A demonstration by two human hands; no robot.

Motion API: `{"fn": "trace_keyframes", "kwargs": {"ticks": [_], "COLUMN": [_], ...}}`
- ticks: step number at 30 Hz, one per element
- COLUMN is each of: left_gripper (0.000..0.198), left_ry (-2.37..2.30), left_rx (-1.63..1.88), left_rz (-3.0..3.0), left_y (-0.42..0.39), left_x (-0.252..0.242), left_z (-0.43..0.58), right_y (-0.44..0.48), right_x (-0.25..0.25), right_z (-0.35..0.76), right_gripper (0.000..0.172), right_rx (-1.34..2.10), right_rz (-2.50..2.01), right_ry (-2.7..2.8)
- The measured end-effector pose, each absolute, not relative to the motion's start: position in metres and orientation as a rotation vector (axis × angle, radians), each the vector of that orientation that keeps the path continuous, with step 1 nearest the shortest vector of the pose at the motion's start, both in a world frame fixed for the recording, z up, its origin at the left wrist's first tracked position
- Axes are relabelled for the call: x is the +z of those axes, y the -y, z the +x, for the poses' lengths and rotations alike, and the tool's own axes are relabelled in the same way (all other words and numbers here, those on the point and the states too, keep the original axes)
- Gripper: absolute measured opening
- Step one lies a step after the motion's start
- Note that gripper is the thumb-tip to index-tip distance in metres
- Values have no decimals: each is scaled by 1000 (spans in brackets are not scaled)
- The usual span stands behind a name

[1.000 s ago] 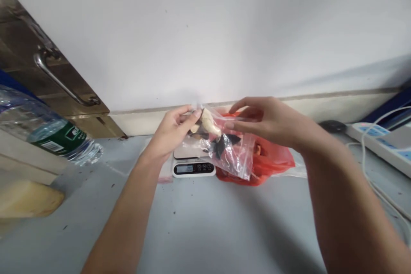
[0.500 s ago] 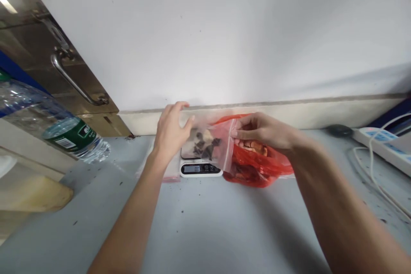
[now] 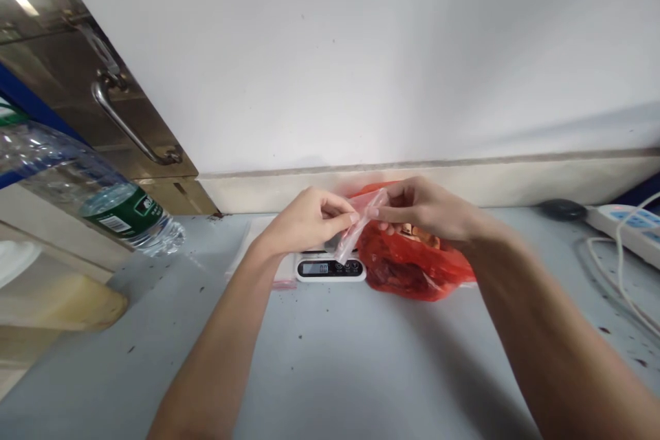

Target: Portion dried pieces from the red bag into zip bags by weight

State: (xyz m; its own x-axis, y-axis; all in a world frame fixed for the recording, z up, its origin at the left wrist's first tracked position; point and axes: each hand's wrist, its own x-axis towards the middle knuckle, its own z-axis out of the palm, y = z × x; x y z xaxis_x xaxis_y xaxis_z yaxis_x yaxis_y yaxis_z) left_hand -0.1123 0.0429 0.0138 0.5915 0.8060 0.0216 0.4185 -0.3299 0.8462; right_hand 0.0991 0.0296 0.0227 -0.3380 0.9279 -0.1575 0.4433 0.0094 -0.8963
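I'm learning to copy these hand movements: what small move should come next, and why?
Perhaps slide the left hand along the edge of the clear bag, pressing as it goes, while the right hand keeps its grip. Both hands pinch that edge close together, over the small scale. I can't tell whether it is sealed.

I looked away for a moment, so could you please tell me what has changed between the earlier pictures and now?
The left hand, open and off the clear bag half a second ago, has moved right and now pinches the bag's edge beside the right hand, which keeps its hold. The scale, still reading 0.0, and the red bag beside it stay put.
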Motion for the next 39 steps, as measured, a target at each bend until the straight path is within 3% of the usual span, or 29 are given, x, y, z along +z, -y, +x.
{"fn": "trace_keyframes", "kwargs": {"ticks": [5,11,15,19,22,25,27,29,35,39], "left_gripper": [25,19,18,19,19,12,20,27,24,17], "left_ry": [-1115,-1479,-1451,-1291,-1188,-1329,-1348,-1234,-1096,-1016], "left_rx": [606,1013,1197,1381,1486,1505,1399,1258,1330,1321], "left_rz": [2004,1955,2107,2377,2429,2170,1814,1448,1156,1262], "left_y": [-37,-38,-36,-31,-34,-43,-50,-55,-66,-72], "left_x": [16,18,9,-3,-5,-3,-3,-4,-6,-6], "left_z": [-106,-103,-94,-80,-78,-86,-93,-98,-94,-84], "right_y": [-29,-26,-20,-16,-17,-21,-23,-26,-27,-21], "right_x": [25,29,27,24,24,25,25,24,30,32], "right_z": [103,102,87,77,84,101,114,127,170,200], "right_gripper": [34,46,15,17,9,55,83,93,41,45], "right_rx": [1287,1081,661,703,803,794,770,731,932,1023], "right_rz": [-1520,-1692,-1595,-1572,-1665,-1637,-1541,-1458,-1350,-1438], "right_ry": [1825,1692,1660,1860,1892,1883,1909,1944,2234,2248]}}
